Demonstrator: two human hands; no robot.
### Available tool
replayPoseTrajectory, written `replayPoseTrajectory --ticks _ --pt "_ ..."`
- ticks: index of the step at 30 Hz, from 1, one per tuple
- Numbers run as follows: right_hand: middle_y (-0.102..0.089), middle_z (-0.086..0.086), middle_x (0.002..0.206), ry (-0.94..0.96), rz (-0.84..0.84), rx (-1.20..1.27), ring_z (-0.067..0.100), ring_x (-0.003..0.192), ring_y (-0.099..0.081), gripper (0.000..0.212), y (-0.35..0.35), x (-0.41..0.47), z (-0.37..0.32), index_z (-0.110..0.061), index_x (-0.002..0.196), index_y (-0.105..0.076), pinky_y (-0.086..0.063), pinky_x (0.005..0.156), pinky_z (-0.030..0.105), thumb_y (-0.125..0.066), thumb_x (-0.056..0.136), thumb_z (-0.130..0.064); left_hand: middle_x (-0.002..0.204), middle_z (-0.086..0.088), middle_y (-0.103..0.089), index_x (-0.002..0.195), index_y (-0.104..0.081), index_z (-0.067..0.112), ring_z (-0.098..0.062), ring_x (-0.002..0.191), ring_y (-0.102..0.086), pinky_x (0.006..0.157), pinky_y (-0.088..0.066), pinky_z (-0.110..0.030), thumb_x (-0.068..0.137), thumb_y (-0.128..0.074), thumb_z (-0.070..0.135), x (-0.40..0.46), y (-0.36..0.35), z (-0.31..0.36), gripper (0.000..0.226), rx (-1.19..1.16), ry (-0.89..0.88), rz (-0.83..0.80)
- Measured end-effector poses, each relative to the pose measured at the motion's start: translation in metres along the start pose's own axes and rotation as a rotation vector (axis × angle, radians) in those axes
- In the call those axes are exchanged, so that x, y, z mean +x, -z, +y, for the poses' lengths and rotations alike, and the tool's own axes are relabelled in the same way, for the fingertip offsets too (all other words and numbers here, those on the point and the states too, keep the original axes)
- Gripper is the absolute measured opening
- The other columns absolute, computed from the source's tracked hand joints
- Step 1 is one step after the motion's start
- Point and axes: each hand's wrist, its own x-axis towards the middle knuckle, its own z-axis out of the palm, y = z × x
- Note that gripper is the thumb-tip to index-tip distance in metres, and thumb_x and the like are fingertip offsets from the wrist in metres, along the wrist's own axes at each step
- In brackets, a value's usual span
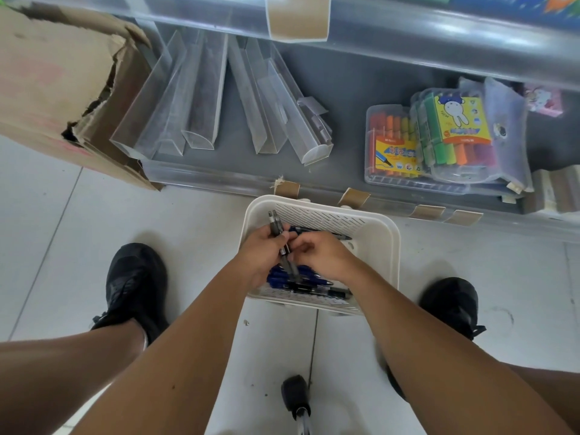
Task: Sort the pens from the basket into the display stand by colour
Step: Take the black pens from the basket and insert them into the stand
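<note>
Two hands met over a white basket [381, 243] that stood on the tiled floor [62, 215], just in front of a low shelf [345, 89]. The left hand [262, 255] was closed around a few dark pens [276, 222], whose ends stuck up past the fingers toward the basket's far left corner. The right hand [323, 255] was curled with its fingertips at the same bundle; whether its grip pinched a pen or only touched one could not be told. Under the hands, blue pens [279, 276] lay in a heap at the near side of the basket, with black pens [326, 290] beside them along the near wall. One more dark pen [320, 231] lay across the basket floor behind the hands.

On the shelf, clear trays [194, 98] lay tilted side by side, apparently holding nothing. To their right sat marker boxes [433, 142], stacked and overlapping. A torn carton [56, 73] stood at the left end of the shelf. Strips of brown tape [287, 188] ran along the shelf's clear front edge. Black shoes [135, 284] were planted on the floor on either side of the basket.
</note>
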Motion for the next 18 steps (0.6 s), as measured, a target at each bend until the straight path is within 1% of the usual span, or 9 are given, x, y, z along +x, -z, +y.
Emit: replayPoseTrajectory --ticks 2,3,4,6,7,9,12,15,18 --pt "-0.075 -0.001 0.089 -0.010 0.003 0.018 0.015 0.085 -0.071 0.014 -0.003 0.000 -0.004 -0.022 0.091 -0.075 -0.055 0.091 0.040 -0.061 0.090 -0.019 0.108 -0.006 -0.070 0.120 -0.059 0.008 -0.019 0.095 -0.068 0.069 -0.058 -0.027 0.102 -0.046 0.011 -0.001 0.000 0.000 0.023 0.016 0.003 0.019" --pt "-0.075 0.000 0.088 -0.026 0.028 0.016 0.016 0.083 -0.071 0.019 -0.004 -0.001 -0.005 -0.020 0.090 -0.074 -0.055 0.088 0.040 -0.056 0.092 -0.021 0.106 -0.005 -0.070 0.120 -0.059 0.009 -0.016 0.093 -0.068 0.066 -0.056 -0.026 0.103 -0.045 0.012 -0.001 -0.001 0.000 0.022 0.029 0.005 0.026" --pt "-0.074 0.000 0.089 -0.034 0.086 -0.037 0.017 0.083 -0.069 0.022 -0.004 -0.001 -0.004 -0.017 0.091 -0.074 -0.055 0.086 0.039 -0.053 0.093 -0.022 0.105 -0.004 -0.070 0.120 -0.058 0.010 -0.015 0.092 -0.067 0.068 -0.054 -0.025 0.103 -0.043 0.012 -0.001 -0.001 0.001 0.022 0.040 0.004 0.033" --pt "-0.070 0.001 0.104 -0.013 0.259 -0.305 0.018 0.092 -0.062 0.022 0.000 -0.001 0.003 -0.015 0.104 -0.071 -0.051 0.086 0.032 -0.051 0.095 -0.019 0.103 -0.003 -0.069 0.121 -0.056 0.009 -0.014 0.093 -0.066 0.074 -0.052 -0.026 0.104 -0.041 0.010 -0.002 -0.003 0.001 0.023 0.059 -0.002 0.038" --pt "-0.065 0.003 0.117 0.012 0.308 -0.441 0.019 0.104 -0.058 0.026 0.003 -0.001 0.009 -0.015 0.116 -0.066 -0.048 0.093 0.032 -0.052 0.094 -0.016 0.102 -0.003 -0.069 0.121 -0.055 0.009 -0.014 0.093 -0.066 0.076 -0.051 -0.026 0.104 -0.041 0.009 -0.002 -0.004 0.002 0.022 0.064 0.001 0.039" --pt "-0.052 0.004 0.138 0.031 0.278 -0.605 0.024 0.127 -0.046 0.045 0.006 -0.001 0.021 -0.015 0.137 -0.051 -0.041 0.107 0.037 -0.054 0.092 -0.012 0.099 -0.003 -0.068 0.120 -0.055 0.009 -0.013 0.091 -0.066 0.075 -0.051 -0.025 0.104 -0.041 0.009 -0.002 -0.006 0.003 0.022 0.055 0.014 0.044" --pt "-0.032 0.003 0.155 -0.002 0.220 -0.684 0.026 0.141 -0.032 0.068 0.003 -0.003 0.032 -0.017 0.152 -0.028 -0.036 0.112 0.039 -0.055 0.090 -0.009 0.098 -0.003 -0.069 0.119 -0.056 0.010 -0.014 0.091 -0.067 0.080 -0.052 -0.028 0.104 -0.042 0.009 0.000 -0.007 0.003 0.022 0.040 0.031 0.050" --pt "-0.030 0.008 0.155 -0.003 0.220 -0.800 0.028 0.142 -0.029 0.076 -0.001 -0.003 0.037 -0.015 0.154 -0.020 -0.034 0.114 0.040 -0.057 0.088 -0.008 0.098 -0.003 -0.070 0.119 -0.057 0.010 -0.016 0.095 -0.067 0.092 -0.050 -0.036 0.104 -0.042 0.010 0.001 -0.007 0.003 0.022 0.042 0.039 0.047" --pt "-0.034 0.012 0.149 -0.064 0.216 -0.869 0.030 0.138 -0.030 0.073 0.000 -0.005 0.040 -0.013 0.152 -0.025 -0.034 0.113 0.042 -0.059 0.088 -0.013 0.099 -0.003 -0.070 0.119 -0.057 0.011 -0.016 0.096 -0.067 0.092 -0.050 -0.036 0.103 -0.042 0.011 0.001 -0.006 0.002 0.022 0.037 0.046 0.044"
